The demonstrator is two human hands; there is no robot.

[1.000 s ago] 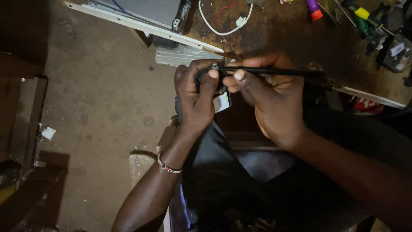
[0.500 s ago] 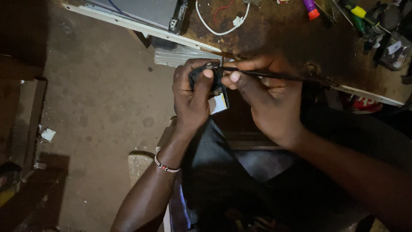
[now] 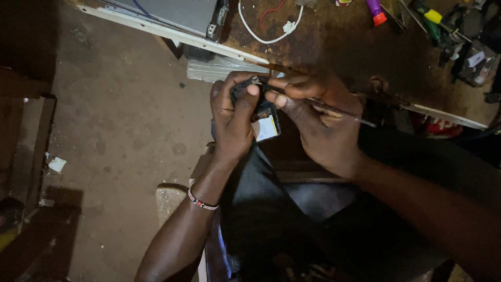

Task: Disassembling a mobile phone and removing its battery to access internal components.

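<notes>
Head view, looking straight down: both hands meet near the upper middle of the frame, just below the edge of a worn brown workbench (image 3: 334, 47). The left hand (image 3: 232, 117) is closed around a small dark phone (image 3: 263, 117) with its back open, the thumb pressed over its top end and the fingers wrapped behind it. A pale, yellowish rectangular part shows in the lower end of the phone, below the thumb. The right hand (image 3: 318, 122) is closed in a pinch on a thin dark tool (image 3: 334, 109), a slim rod that runs from the top of the phone rightward and slightly down, its far end sticking out past the hand toward the right. The tool's tip sits at the phone's upper end, right beside the left thumb; the exact contact point is too dark to tell. A beaded bracelet (image 3: 201, 201) circles the left wrist, lower in the frame.

On the bench, a white cable (image 3: 271, 31) loops at the top centre, a flat grey device (image 3: 172, 13) lies at the upper left, and a purple-and-orange marker (image 3: 376, 10) and a green-and-yellow screwdriver (image 3: 433, 18) lie at the upper right. The dirt floor (image 3: 115, 120) fills the left side. Dark trousers (image 3: 271, 209) cover the person's lap in the lower middle.
</notes>
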